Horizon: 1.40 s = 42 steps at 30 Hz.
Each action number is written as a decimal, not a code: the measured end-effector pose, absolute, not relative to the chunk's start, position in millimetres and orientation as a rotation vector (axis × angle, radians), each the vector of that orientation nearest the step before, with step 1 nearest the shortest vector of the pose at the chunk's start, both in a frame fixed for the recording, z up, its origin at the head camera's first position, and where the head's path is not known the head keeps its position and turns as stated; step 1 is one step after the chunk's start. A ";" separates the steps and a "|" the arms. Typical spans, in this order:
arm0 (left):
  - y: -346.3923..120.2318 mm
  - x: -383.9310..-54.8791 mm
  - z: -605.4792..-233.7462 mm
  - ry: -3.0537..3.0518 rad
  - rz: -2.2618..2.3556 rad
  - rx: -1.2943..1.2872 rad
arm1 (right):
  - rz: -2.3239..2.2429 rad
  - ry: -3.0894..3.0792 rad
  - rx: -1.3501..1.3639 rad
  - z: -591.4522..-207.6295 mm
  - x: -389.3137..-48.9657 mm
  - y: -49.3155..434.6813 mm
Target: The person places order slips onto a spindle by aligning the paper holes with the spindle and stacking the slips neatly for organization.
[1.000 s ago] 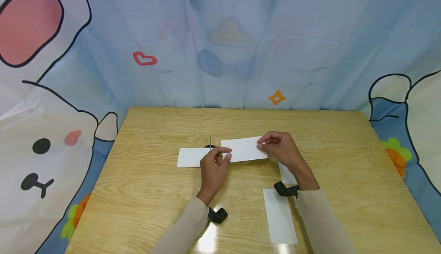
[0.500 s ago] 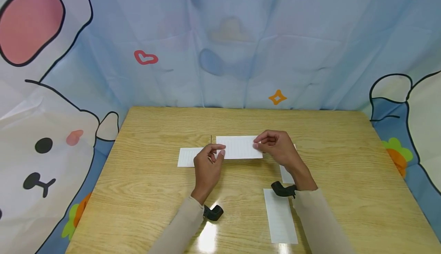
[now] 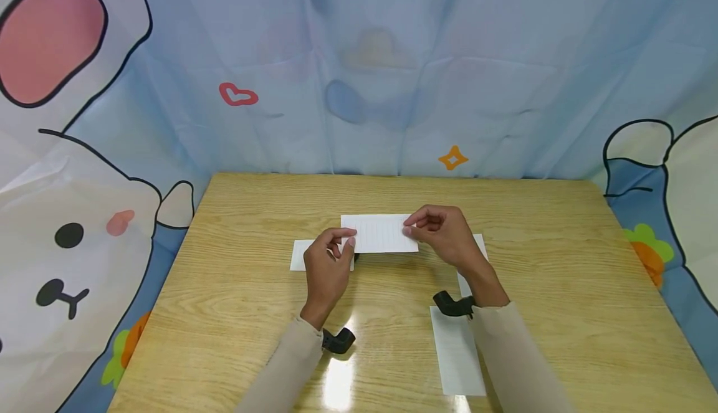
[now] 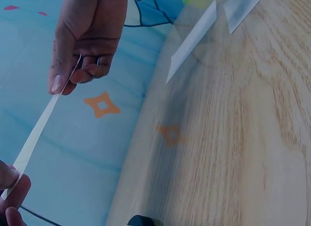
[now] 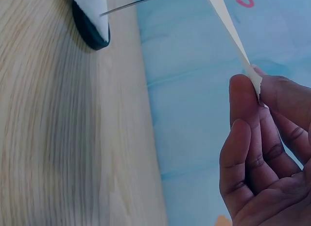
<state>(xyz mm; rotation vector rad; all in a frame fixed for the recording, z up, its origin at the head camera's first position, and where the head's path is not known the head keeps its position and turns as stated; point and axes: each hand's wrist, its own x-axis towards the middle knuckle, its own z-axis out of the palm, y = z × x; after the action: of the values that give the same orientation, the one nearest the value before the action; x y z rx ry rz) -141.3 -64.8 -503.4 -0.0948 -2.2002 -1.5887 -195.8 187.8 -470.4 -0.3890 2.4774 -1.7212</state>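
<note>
A white slip of paper [image 3: 377,234] with faint printed lines is stretched between my hands, raised above the table. My left hand [image 3: 327,273] pinches its left end between thumb and fingers; my right hand [image 3: 449,235] pinches the right end. Behind and below it stands a paper spike, whose thin metal rod [image 5: 141,1] and dark round base [image 5: 90,29] show in the right wrist view. Another white slip [image 3: 300,256] lies on that base, its rod side hidden by the left hand and the held slip. The held slip covers the rod in the head view.
Two more white slips lie to the right on the wooden table [image 3: 561,288]: one slip [image 3: 459,357] near the front, another slip [image 3: 464,284] partly under the right forearm. A printed blue curtain [image 3: 392,120] hangs right behind the table.
Both hands have carried the held slip leftward and slightly toward the back, and it has levelled out. The spike's rod, visible earlier in the head view, is now behind the slip.
</note>
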 end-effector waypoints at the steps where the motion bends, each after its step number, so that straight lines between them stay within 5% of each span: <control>1: -66.1 -141.2 -502.6 -2.199 -1.590 -0.095 | -1.724 2.475 -0.388 -469.4 -196.0 186.1; 42: -110.5 -145.0 -493.0 -2.148 -1.632 -0.023 | -1.824 2.431 -0.381 -466.3 -201.1 134.2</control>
<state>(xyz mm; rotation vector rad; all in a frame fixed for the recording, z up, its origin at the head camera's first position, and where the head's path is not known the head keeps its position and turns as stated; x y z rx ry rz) -145.0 -110.5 -493.0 -0.0231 -2.1483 -1.6317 -201.1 134.2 -466.3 -0.3814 2.4308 -1.8239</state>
